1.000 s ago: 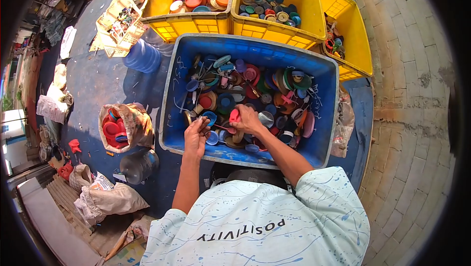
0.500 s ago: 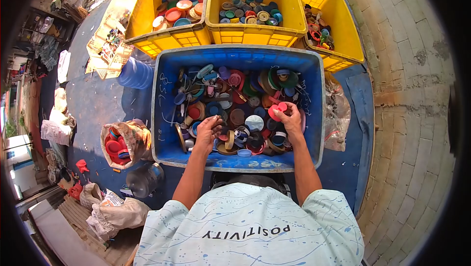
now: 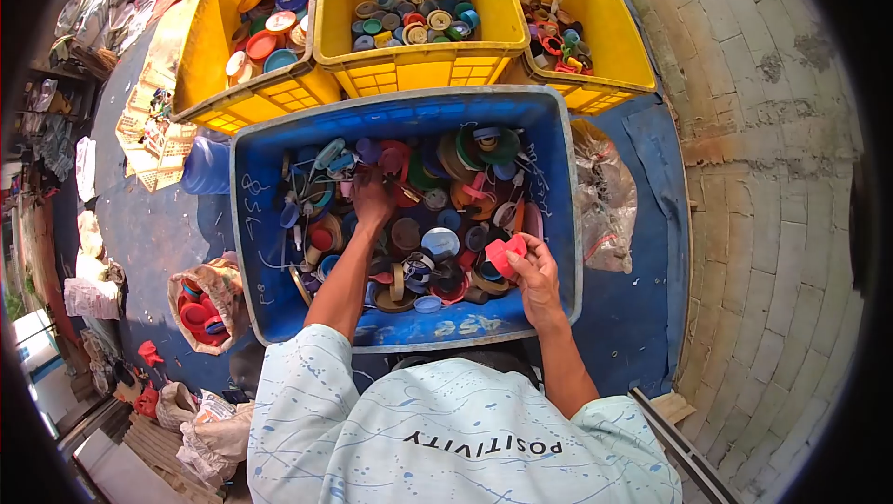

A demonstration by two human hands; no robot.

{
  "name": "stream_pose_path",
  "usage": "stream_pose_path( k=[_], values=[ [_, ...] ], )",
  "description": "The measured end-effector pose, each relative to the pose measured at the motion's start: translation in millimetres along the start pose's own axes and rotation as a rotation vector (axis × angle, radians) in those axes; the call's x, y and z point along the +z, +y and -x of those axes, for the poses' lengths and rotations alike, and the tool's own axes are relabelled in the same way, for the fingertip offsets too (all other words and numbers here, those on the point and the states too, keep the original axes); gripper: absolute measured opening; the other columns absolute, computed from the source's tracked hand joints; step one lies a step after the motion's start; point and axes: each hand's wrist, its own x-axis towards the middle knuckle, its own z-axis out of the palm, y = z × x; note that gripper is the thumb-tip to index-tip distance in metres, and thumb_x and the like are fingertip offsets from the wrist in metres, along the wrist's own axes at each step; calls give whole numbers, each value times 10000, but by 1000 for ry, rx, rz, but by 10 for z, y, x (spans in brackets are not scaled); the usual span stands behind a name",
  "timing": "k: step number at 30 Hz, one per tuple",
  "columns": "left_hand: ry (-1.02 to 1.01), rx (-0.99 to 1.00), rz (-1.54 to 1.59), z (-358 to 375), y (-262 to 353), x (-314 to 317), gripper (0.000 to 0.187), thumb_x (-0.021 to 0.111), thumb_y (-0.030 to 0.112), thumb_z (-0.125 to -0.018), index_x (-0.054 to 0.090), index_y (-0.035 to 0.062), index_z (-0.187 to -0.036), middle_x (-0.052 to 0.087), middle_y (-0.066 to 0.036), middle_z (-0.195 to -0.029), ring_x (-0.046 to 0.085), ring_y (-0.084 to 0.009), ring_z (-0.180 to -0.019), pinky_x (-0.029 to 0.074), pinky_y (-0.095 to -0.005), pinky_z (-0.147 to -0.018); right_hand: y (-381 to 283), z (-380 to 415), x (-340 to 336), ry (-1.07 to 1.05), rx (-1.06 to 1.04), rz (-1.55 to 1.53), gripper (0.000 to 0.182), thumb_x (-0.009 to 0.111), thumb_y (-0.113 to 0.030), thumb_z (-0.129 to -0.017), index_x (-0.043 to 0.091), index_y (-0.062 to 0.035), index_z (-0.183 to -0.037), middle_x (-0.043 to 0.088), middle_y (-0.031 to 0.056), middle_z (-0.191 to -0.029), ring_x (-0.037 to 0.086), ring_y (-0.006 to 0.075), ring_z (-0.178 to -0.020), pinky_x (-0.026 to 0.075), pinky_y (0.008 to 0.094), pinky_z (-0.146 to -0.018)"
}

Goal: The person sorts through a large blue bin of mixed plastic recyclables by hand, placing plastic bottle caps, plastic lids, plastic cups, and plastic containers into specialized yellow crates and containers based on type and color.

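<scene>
So on my far left there's a cream plastic lattice basket (image 3: 156,158) with a jumble of small bits in it, on a blue ground surface (image 3: 139,271). Below it is a crumpled red scrap (image 3: 149,352), then a pale fabric sack (image 3: 230,288) with its mouth open and red plastic lids (image 3: 195,315) showing inside. Just right of the basket there's a translucent blue ribbed plastic jug (image 3: 206,167).

Next over, a yellow plastic crate (image 3: 256,98) of big round lids stands behind the left end of the large blue plastic bin (image 3: 244,225) in front of me. My left hand (image 3: 373,199) is down in that bin, reaching into the mixed caps and lids near the back. The fingers are mostly buried, so I honestly can't tell how open they are or if they've got anything.

Moving right, a second yellow crate (image 3: 423,73) of smaller caps is behind the bin, and a whitish round lid (image 3: 440,243) lies on the pile.

Then there's the pinkish-red plastic piece (image 3: 502,255), up over the bin's right part, pinched between the thumb and fingers of my right hand (image 3: 538,283), closed down snug on it.

Past that: a third yellow crate (image 3: 595,95), a clear plastic bag (image 3: 606,211) beside the bin, and grey block paving (image 3: 767,225).
</scene>
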Motion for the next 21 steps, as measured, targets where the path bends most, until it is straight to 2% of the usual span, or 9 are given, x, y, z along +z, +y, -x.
stream_pose_path(
  k=[3,9,12,15,18,21],
  values=[
    [-55,72,-105,-122,139,-6,408,649,173,-751,600,148,-1155,610,-92,-1166,495,-353,-1100,393,-486,-904,-189,65,-121,32,-10,-78,530,716,-187,-811,449,-9,-1233,596,78,-1051,576,133,-946,471,273,-825],
    [-96,97,-106,-178,113,63,319,655,196,-748,649,192,-1068,626,-42,-1142,505,-323,-1054,373,-452,-876,-317,31,-294,40,-27,-111,534,700,-177,-817,427,-10,-1245,603,79,-1042,575,126,-925,441,275,-856],
    [-9,136,-78,-183,31,160,279,660,196,-741,670,193,-1020,629,-20,-1144,510,-316,-1043,372,-439,-872,-310,-6,-291,43,-20,-103,538,701,-178,-814,426,-10,-1246,605,80,-1041,573,126,-930,441,277,-856],
    [5,151,-85,-217,-20,214,374,682,225,-727,637,179,-1096,628,-64,-1120,512,-324,-1037,370,-448,-875,-308,-26,-249,32,-14,-99,540,699,-174,-815,424,-9,-1250,604,88,-1049,575,129,-939,439,278,-863],
    [21,-18,-127,-174,200,211,510,683,228,-720,548,99,-1195,614,-140,-1081,502,-353,-1042,364,-467,-883,-248,-55,-266,25,-10,-84,542,699,-174,-816,423,-8,-1251,600,98,-1064,578,136,-951,446,279,-857],
    [157,36,10,59,421,299,578,676,222,-709,461,17,-1205,595,-190,-1049,492,-381,-1045,358,-495,-885,-246,-70,-238,21,-7,-92,545,701,-177,-815,422,-8,-1251,596,104,-1075,580,141,-960,456,280,-849]
  ],
)
